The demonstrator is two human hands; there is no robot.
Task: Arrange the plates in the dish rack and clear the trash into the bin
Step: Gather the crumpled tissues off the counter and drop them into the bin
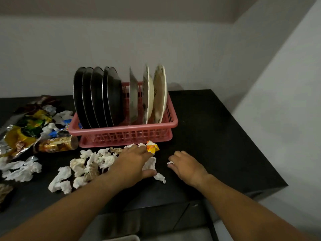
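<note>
Although the plates (97, 96) already stood upright in the dish rack (125, 130) beyond both hands, the trash lay uncleared on the bench (217, 136). The left hand (133, 162), fingers spread, rested on crumpled tissues (86, 164); the right hand (185, 166) pinched a white scrap (170, 162). Wrappers (22, 131) and a can (59, 144) lay further left of the left hand; no bin was clearly visible.

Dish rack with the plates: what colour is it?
The dish rack is pink; the head view shows it.
</note>
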